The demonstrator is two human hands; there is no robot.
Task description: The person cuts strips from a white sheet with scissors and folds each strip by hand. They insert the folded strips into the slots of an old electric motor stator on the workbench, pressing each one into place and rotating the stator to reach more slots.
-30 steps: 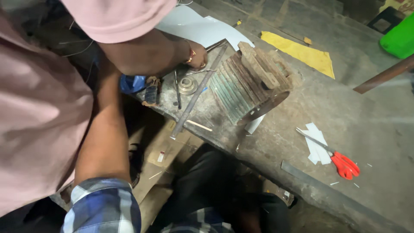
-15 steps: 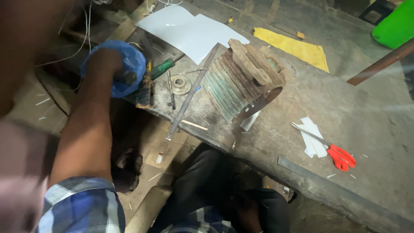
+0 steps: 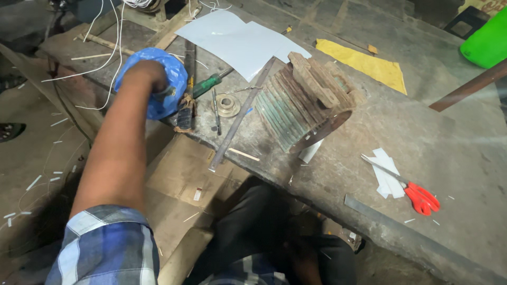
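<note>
Workbench [image 3: 422,137] of grey, dusty stone or concrete fills the head view, running from upper left to lower right. The left hand [image 3: 150,76] reaches out over its left end, the bare forearm leading back to a blue and white checked sleeve [image 3: 105,245]. That hand rests inside or against a round blue plastic bowl [image 3: 171,87] standing on the bench edge; the knuckles are bent and the fingers curl down into the bowl, but whether they pinch anything cannot be told. Just right of the bowl lie a green-handled screwdriver [image 3: 211,83], a small round metal flanged ring [image 3: 226,104] and a long flat steel bar [image 3: 240,116] slanting down the bench. Beside the bar stands a rusty, ribbed cylindrical motor core [image 3: 303,103], tilted on its side. Behind it lie pale grey sheets of paper [image 3: 237,42] and a yellow sheet [image 3: 364,63]. Red-handled scissors [image 3: 414,192] lie on white paper scraps near the bench's right end. Flattened brown cardboard [image 3: 185,174] lies on the floor below. The right hand is out of sight.
</note>
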